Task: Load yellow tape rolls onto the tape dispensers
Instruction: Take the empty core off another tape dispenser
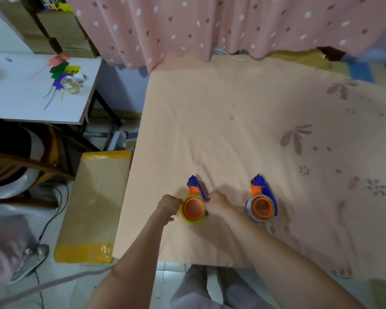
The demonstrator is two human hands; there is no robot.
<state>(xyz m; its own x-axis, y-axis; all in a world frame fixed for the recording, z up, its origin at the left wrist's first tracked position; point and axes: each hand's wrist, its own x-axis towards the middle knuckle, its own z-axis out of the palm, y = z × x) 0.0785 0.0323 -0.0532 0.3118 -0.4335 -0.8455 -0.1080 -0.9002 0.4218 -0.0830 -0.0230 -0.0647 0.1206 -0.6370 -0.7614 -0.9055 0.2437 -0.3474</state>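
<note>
Both hands are down at the near edge of the table (232, 103), working the left-hand dispenser (195, 188), the one with the orange hub and the blue nose pointing to the far side. The yellow tape roll (188, 220) sits right around that orange hub, lying flat, its axis pointing up toward the camera, so the roll looks seated or very nearly so. The left hand (168, 205) is curled closed against the roll's left rim, and the right hand (217, 202) is bunched on the right side, where the blue frame runs alongside the roll; whether the fingers truly pinch the roll or the frame, I cannot tell, as the knuckles hide the fingertips. So the roll lies squarely between the two hands, each about equally close. Well off to the right stands the second dispenser (262, 197), same orange hub and blue nose, carrying what looks like a greyish roll rather than a yellow one, though the blur makes that uncertain. If that one is next, the right hand is plainly the nearer, with only a short sideways reach along the near edge. The long axis of both dispensers runs near to far.
</note>
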